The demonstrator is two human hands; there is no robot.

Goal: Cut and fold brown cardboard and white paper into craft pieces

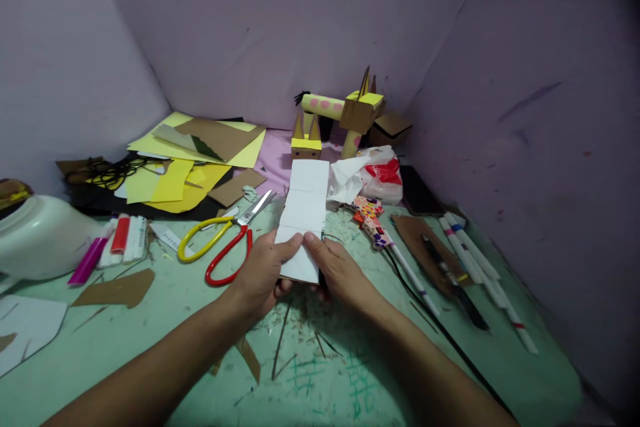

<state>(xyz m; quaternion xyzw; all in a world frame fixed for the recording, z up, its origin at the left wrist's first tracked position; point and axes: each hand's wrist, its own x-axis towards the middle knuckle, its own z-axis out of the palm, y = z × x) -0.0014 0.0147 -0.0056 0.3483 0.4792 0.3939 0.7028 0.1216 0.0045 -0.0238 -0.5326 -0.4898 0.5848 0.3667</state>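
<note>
Both hands grip a long white strip of card [306,203] with crosswise creases, held up over the middle of the green table. My left hand [263,273] pinches its lower left edge, thumb on top and fingers curled beneath. On the lower right edge, my right hand [345,273] does the same, and the two thumbs nearly meet. Scissors [235,233] with one yellow and one red handle lie with blades parted, just left of my left hand. Beyond the strip's far end sits a small cardboard head [306,147] with pointed ears.
A spotted cardboard animal [350,110] stands at the back. Yellow and brown sheets [200,140] pile up back left, near markers [120,240] and a white pot [40,237]. To the right lie a glue gun [373,220], a utility knife [455,283] and several pens [487,267].
</note>
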